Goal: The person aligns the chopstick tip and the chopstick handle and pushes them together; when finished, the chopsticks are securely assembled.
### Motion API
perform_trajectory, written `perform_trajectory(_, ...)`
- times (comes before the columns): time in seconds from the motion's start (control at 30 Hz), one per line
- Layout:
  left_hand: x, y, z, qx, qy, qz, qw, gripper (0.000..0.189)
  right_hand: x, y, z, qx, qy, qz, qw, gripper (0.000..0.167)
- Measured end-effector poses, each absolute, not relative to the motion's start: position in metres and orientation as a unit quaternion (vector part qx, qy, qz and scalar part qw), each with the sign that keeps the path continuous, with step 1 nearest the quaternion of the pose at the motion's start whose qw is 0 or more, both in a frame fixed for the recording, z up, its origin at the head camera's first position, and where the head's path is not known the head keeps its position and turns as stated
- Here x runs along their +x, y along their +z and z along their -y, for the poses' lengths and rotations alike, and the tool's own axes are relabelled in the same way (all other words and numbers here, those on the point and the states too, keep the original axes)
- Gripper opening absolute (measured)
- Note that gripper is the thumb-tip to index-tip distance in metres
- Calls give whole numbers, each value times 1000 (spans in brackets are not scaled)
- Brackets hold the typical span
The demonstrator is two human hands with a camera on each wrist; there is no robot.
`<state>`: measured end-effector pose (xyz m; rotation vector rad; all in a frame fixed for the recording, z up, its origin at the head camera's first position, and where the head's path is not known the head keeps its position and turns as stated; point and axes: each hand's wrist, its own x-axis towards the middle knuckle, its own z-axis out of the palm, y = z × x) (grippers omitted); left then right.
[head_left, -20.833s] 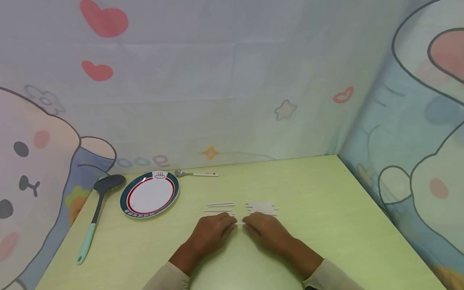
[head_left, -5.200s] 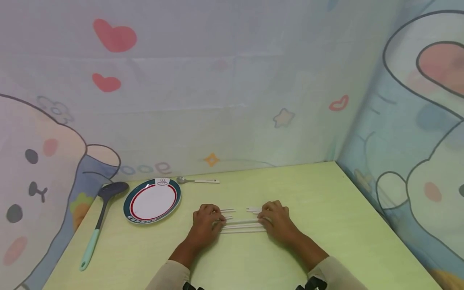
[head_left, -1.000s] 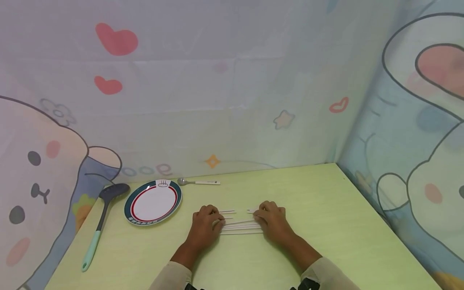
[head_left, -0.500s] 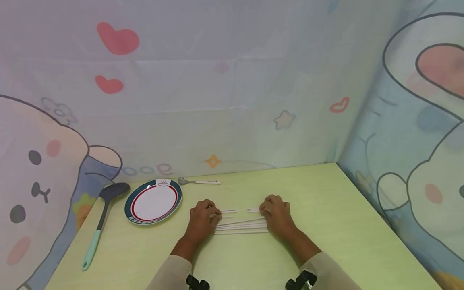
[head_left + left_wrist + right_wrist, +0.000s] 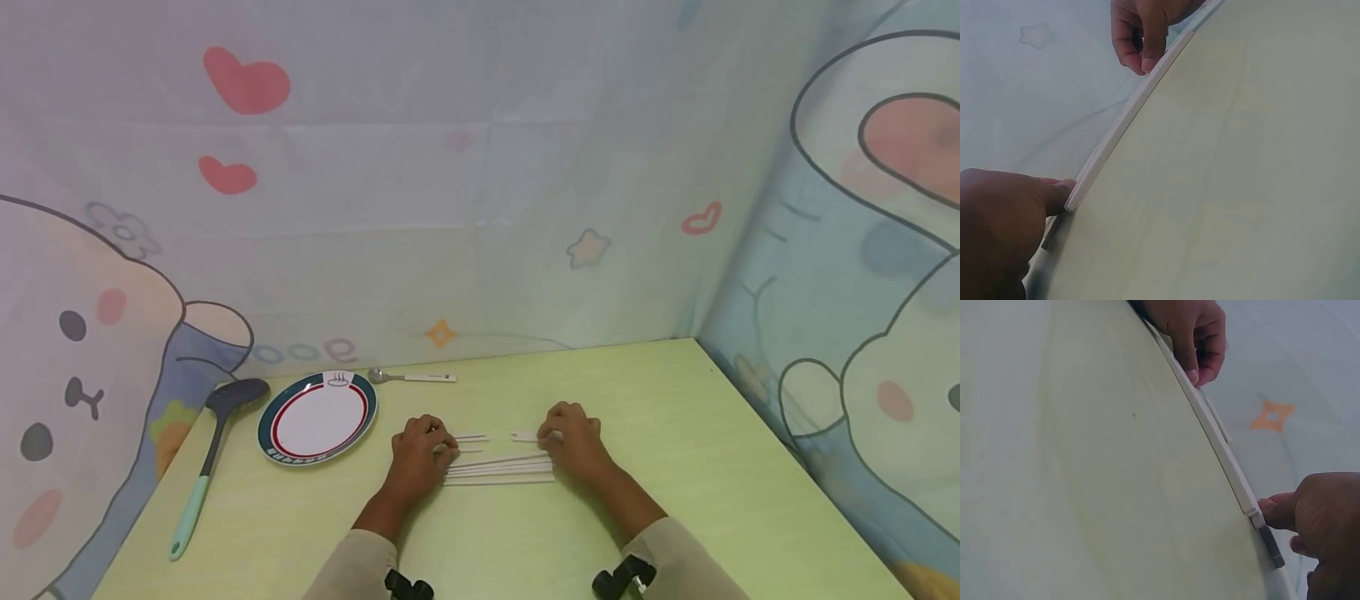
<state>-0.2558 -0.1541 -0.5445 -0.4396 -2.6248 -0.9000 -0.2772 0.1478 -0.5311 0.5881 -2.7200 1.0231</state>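
Several long thin white sticks (image 5: 498, 471) lie side by side on the table, spanning the gap between the two hands. The rearmost one slants slightly against the rest. My left hand (image 5: 420, 457) is at their left ends, thumb and fingers bent in a pinch. At the right ends my right hand (image 5: 573, 442) pinches in the same way. In the left wrist view the row of sticks (image 5: 1125, 125) runs from one hand's fingertips to the other's. Behind, shorter white stick ends (image 5: 472, 437) show by the left hand, and a white stack (image 5: 523, 436) by the right, partly hidden.
To the left are a plate (image 5: 266, 433) with a dark green and red rim and a slotted turner (image 5: 198, 492) with a mint handle. A small spoon (image 5: 420, 377) lies near the table's back edge. A printed cloth backdrop (image 5: 487, 167) rises behind.
Since 20.8 s ago the hands have spread apart and several long sticks lie between them. Over the last second both hands shift slightly outward along the sticks; the past half second shows almost no movement.
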Motion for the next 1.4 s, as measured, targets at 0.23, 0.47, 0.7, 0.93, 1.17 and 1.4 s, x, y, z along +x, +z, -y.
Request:
perform_trajectory(0.23, -254, -544, 155, -150, -324, 920, 163, 10, -282, -529, -146, 194, 345, 915, 78, 7)
perform_trajectory(0.47, -254, -542, 155, -145, -324, 921, 161, 10, -285, -529, -145, 177, 344, 920, 70, 5)
perform_trajectory(0.7, -255, -542, 155, -152, -314, 925, 151, 12, -285, -530, -144, 169, 341, 923, 59, 6)
perform_trajectory(0.93, -251, -542, 151, -182, -292, 926, 157, 11, -280, -532, -144, 179, 333, 924, 53, 6)
perform_trajectory(1.17, -245, -536, 146, -189, -289, 925, 156, 7, -272, -533, -137, 212, 329, 917, 78, 8)
perform_trajectory(1.4, -243, -534, 147, -213, -291, 916, 175, 11, -263, -533, -123, 224, 338, 908, 104, 10)
